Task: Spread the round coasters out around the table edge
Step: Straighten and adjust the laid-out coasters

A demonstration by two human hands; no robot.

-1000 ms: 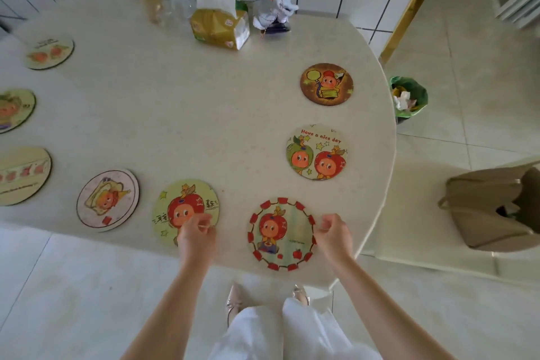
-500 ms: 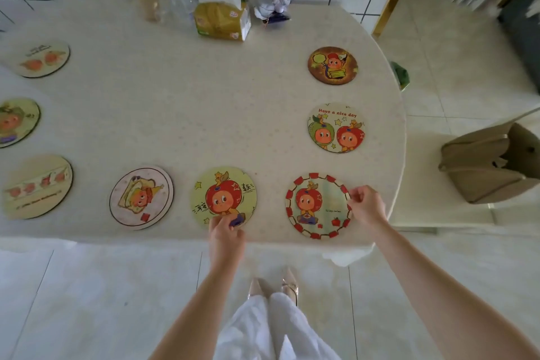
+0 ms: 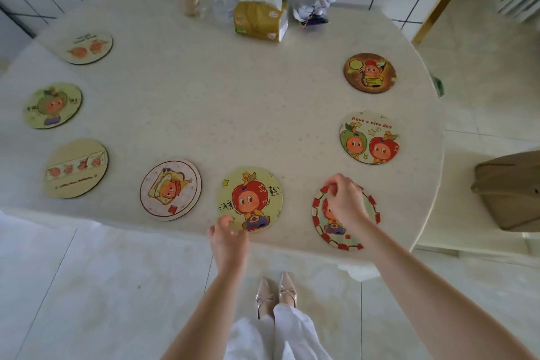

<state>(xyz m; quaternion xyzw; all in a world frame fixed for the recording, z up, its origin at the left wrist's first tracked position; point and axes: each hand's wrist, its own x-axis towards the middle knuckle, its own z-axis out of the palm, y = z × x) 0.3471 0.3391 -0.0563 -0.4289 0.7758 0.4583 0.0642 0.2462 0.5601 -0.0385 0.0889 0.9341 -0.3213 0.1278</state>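
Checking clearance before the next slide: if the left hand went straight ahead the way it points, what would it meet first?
The left hand points up across the table edge, so it would likely meet the near rim of the apple-head coaster first; whether the fingers already touch it is unclear.

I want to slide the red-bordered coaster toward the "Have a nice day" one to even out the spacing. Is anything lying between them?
Nothing visible does. Between the red-bordered coaster, under the right hand, and the "Have a nice day" coaster there is only bare table.
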